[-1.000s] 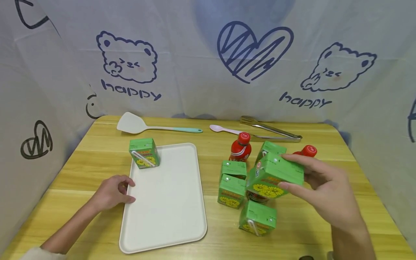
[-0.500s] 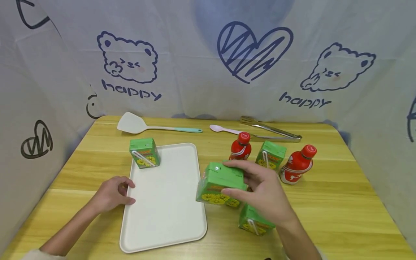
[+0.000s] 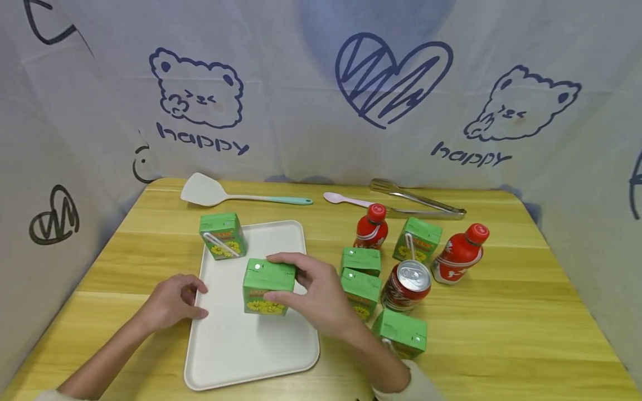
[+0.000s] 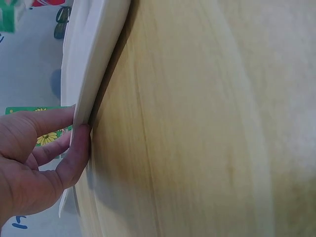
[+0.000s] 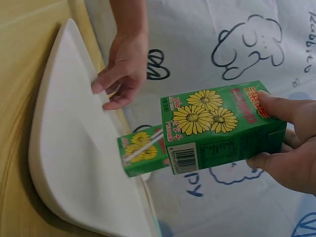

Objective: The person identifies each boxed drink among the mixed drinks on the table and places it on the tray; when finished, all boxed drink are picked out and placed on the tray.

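Green carton [image 3: 263, 283] hangs between the fingers [image 3: 297, 258] of the right hand [image 3: 323, 298]

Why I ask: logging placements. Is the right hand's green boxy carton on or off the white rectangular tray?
Off: the right wrist view shows a gap between the carton and the tray.

Tray [image 3: 246, 351] front free, carton [image 3: 223, 236] far left

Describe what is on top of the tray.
On the tray, a carton stands at the far left corner. The right hand holds another carton above the tray. What the standing carton covers cannot be seen.
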Demonstrator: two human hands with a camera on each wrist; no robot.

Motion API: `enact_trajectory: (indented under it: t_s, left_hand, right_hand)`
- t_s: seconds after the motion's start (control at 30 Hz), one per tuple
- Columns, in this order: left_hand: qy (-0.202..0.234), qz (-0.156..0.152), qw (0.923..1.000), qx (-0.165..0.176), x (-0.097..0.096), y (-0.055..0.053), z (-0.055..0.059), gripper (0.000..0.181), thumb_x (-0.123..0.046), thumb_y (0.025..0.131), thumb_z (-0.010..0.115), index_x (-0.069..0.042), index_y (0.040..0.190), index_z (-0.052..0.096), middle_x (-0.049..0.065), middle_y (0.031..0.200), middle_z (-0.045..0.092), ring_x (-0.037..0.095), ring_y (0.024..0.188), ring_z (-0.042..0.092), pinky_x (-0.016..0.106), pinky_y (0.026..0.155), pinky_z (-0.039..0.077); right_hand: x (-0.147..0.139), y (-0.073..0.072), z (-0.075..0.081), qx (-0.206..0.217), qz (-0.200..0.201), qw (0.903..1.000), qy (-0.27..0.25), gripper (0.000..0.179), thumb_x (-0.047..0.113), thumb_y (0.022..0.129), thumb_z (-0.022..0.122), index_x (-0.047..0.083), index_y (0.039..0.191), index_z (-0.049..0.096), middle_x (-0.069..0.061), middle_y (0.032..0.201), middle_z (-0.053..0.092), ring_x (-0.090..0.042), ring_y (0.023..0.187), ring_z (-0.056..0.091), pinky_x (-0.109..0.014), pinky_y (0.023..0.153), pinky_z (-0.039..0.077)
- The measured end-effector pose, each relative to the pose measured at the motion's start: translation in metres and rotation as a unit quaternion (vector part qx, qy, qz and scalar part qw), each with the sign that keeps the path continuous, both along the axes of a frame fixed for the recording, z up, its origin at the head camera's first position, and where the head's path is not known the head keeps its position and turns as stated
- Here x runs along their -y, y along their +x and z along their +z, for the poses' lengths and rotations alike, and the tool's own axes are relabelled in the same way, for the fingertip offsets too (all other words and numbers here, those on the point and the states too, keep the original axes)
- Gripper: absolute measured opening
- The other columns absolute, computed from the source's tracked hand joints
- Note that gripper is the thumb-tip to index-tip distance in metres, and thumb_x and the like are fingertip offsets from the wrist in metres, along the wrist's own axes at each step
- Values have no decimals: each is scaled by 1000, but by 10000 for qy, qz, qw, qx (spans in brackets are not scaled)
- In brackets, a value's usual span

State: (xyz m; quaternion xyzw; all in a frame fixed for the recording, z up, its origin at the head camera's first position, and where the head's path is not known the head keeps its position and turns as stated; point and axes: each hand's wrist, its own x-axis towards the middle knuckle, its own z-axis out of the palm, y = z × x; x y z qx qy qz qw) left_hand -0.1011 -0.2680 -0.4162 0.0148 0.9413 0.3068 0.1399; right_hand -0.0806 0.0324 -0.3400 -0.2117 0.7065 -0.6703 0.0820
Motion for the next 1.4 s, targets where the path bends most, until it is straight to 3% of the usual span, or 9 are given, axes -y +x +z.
enact_trajectory:
  t_s: [0.27, 0.6, 0.87, 1.4]
  left_hand:
    - [46, 43, 10000, 9, 2, 6, -2, 44, -15, 66, 85, -2, 101, 62, 6, 79, 55, 16, 69, 49, 25, 56, 40]
    - [36, 10, 10000, -41, 3, 11, 0, 44, -14, 65, 85, -2, 101, 63, 6, 80, 56, 16, 71, 52, 25, 57, 42]
    - [50, 56, 9999, 118, 2, 12, 3, 44, -15, 64, 86, -2, 100, 64, 7, 83, 57, 16, 72, 54, 26, 58, 44]
    - [178, -42, 9998, 54, -1, 15, 1, 41, -12, 64, 85, -3, 98, 64, 6, 80, 57, 16, 71, 53, 25, 56, 43]
  right_hand:
    - [35, -23, -24, -245, -158, 9988, 387, 44, 5, 78, 76, 8, 120, 62, -9, 123, 61, -17, 105, 60, -24, 91, 49]
    - [76, -53, -40, 81, 84, 9954, 949, 46, 5, 76, 77, 14, 119, 64, -5, 119, 64, -3, 88, 57, -16, 75, 48]
    - [96, -74, -47, 7, 119, 9884, 1513, 45, 12, 77, 78, 23, 117, 65, 0, 126, 62, -5, 107, 55, -20, 88, 43]
    - [113, -87, -49, -24, 161, 9822, 1869, 44, 14, 76, 79, 25, 117, 65, -3, 123, 63, -7, 100, 56, -18, 82, 43]
